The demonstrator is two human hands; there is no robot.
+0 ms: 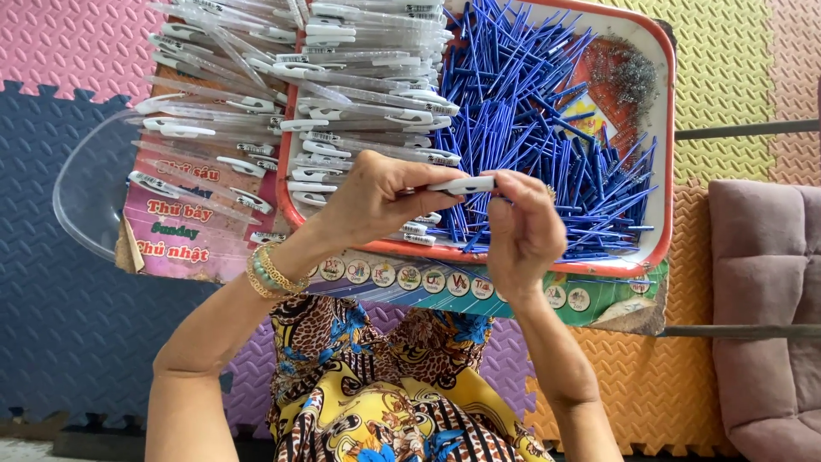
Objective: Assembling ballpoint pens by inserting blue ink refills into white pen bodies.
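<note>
Both hands up over red-rimmed tray [663, 154]. L hand [376, 201] grip pinching clear pen barrel w/ white clip [462, 184]; R hand [522, 227] grip pinching same barrel at its other end. Barrel held approx. horizontal betw. hands, above blue refills [547, 128] heaped in tray. More clear barrels [342, 94] piled at tray's L side.
</note>
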